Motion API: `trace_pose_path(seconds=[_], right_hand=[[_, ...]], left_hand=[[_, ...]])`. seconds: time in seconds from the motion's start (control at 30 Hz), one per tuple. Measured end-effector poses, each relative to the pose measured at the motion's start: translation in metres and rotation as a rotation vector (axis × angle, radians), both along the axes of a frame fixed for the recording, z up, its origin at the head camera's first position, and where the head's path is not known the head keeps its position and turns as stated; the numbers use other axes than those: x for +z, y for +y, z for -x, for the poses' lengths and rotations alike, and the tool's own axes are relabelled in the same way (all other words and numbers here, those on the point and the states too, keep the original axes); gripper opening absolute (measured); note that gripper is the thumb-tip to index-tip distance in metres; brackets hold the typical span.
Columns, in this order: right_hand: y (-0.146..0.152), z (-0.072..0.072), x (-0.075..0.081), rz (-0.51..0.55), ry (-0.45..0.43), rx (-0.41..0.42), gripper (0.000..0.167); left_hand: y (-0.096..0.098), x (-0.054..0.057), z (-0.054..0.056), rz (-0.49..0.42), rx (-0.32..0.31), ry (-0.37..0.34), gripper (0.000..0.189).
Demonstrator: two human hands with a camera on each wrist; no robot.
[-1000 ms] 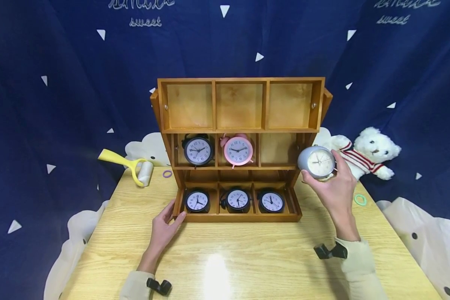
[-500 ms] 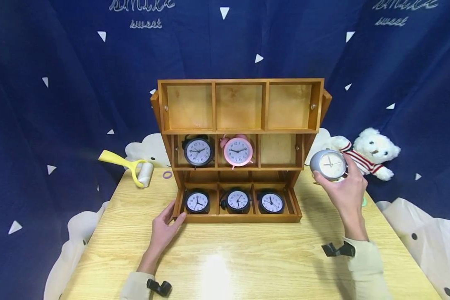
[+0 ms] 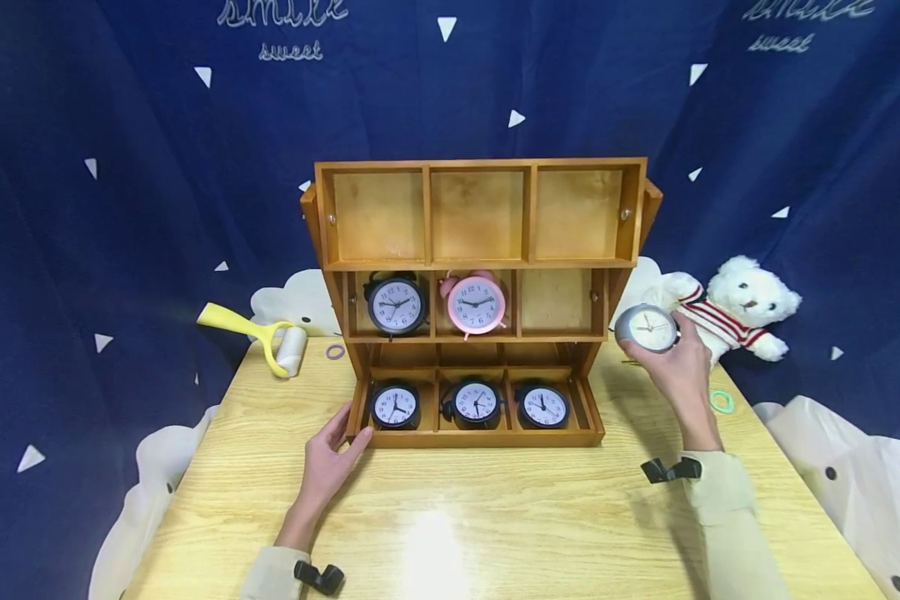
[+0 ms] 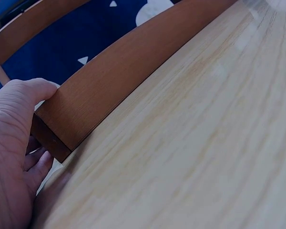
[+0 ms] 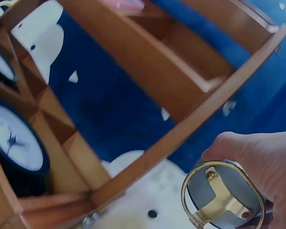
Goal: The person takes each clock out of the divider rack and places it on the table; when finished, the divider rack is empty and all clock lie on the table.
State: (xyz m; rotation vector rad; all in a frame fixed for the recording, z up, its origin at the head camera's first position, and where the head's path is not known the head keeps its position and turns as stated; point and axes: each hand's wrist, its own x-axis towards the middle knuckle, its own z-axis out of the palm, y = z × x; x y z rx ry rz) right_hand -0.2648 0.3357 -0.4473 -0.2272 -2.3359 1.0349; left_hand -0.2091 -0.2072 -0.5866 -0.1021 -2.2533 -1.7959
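Our right hand, pinching the silver clock, had just shifted it farther from us, leaving it outside the wooden rack left of that grip; our left hand gripped the rack's corner.

Mid-frame, a brown wooden three-tier rack holds four round black clocks and a round pink clock; lower left of centre, the bare left hand grips the rack's corner; right of centre, the bare right hand holds a round silver-grey clock near a white plush bear
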Motion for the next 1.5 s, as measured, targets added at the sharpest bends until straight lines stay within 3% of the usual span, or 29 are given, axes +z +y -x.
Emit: trace_pose_path(seconds=[0.03,0.27,0.47,0.73,0.87,1.1,1.17,1.33,1.5], right_hand=[[0.002,0.003,-0.004,0.002,-0.03,0.004,0.089],[0.012,0.018,-0.034,0.007,-0.16,0.034,0.092],[0.007,0.022,-0.046,0.0,-0.217,0.084,0.095],[0.006,0.04,-0.063,-0.01,-0.275,0.106,0.091],[0.005,0.048,-0.072,-0.022,-0.281,0.116,0.086],[0.005,0.053,-0.084,-0.049,-0.271,0.135,0.077],[0.005,0.055,-0.086,-0.048,-0.272,0.142,0.075],[0.005,0.058,-0.089,-0.051,-0.254,0.147,0.07],[0.005,0.061,-0.091,-0.061,-0.245,0.137,0.066]], left_hand=[[0.0,0.0,0.0,-0.003,-0.001,-0.004,0.064],[0.007,0.03,-0.015,-0.015,-0.031,-0.028,0.064],[0.008,0.029,-0.016,-0.029,-0.029,-0.046,0.064],[0.008,0.033,-0.017,-0.036,-0.028,-0.018,0.062],[0.007,0.03,-0.016,-0.041,-0.029,-0.015,0.062],[0.001,0.002,-0.003,-0.024,-0.02,-0.014,0.064],[0.0,-0.001,-0.001,-0.024,-0.02,-0.001,0.063],[-0.001,-0.003,0.0,-0.03,-0.027,0.016,0.063],[0.001,0.003,-0.001,-0.037,-0.022,-0.002,0.063]])
